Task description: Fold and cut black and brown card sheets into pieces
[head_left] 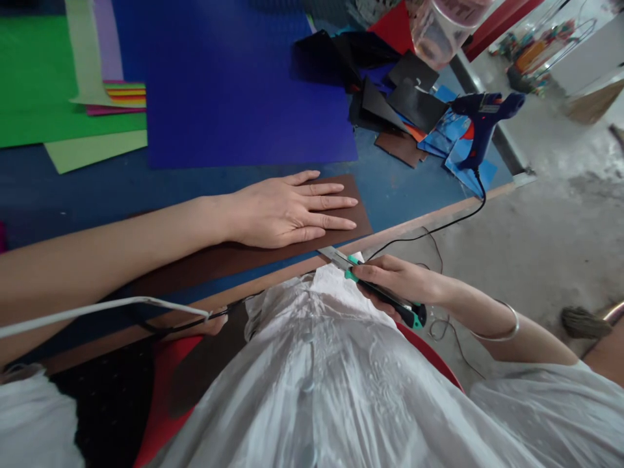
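Note:
My left hand (287,209) lies flat, fingers stretched out, on a long brown sheet (358,218) that runs along the near edge of the blue table (390,188). My right hand (397,279) is closed around a green-and-black utility knife (375,292). Its metal blade (334,255) points at the near edge of the brown sheet, just off the table edge. A brown strip (205,364) hangs down over my lap.
A large blue sheet (244,84) and green, pale and purple sheets (49,78) lie at the back. Dark and coloured scraps (390,97) pile up beside a blue glue gun (480,120) whose black cord (439,227) trails over the edge. A clear plastic jar (439,29) stands behind. White cable (97,309) crosses my left arm.

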{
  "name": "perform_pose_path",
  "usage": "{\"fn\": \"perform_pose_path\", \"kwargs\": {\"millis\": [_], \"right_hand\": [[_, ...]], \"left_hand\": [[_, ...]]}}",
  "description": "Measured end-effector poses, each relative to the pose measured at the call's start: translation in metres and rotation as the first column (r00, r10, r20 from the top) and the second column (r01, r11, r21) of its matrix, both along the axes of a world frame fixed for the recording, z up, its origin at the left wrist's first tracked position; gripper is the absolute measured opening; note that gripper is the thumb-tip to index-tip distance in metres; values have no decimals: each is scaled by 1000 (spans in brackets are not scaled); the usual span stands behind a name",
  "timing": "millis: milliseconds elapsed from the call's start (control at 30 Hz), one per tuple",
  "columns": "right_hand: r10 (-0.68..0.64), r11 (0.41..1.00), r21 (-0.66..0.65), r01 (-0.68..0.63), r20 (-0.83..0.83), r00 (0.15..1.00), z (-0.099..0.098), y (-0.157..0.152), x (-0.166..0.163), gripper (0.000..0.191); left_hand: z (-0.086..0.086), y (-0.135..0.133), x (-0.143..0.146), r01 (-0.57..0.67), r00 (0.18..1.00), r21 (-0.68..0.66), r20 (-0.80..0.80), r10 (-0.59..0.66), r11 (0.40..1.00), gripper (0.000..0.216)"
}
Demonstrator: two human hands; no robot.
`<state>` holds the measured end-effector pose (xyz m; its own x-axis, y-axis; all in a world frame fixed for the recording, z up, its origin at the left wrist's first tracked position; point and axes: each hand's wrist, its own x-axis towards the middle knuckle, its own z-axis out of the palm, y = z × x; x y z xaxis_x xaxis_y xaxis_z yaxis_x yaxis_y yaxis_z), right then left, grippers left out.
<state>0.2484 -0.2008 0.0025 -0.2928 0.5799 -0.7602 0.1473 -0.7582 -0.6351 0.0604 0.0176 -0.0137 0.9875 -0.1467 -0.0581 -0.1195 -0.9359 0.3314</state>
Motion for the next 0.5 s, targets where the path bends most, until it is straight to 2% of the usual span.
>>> {"fn": "perform_pose_path", "kwargs": {"millis": [200, 333, 400, 500], "right_hand": [[12, 1000, -10, -12, 38, 999, 6, 2, 5, 55], [29, 1000, 4, -30, 46, 999, 6, 3, 10, 56], [30, 1000, 0, -30, 45, 999, 5, 3, 11, 56], [23, 999, -28, -22, 32, 999, 4, 4, 9, 55]], "left_hand": [[-2, -5, 1, -58, 998, 11, -16, 58, 998, 54], [1, -14, 5, -121, 992, -3, 30, 121, 993, 55], [6, -17, 8, -188, 981, -12, 54, 188, 982, 60], [13, -17, 15, -353, 933, -24, 66, 354, 935, 79]]}}
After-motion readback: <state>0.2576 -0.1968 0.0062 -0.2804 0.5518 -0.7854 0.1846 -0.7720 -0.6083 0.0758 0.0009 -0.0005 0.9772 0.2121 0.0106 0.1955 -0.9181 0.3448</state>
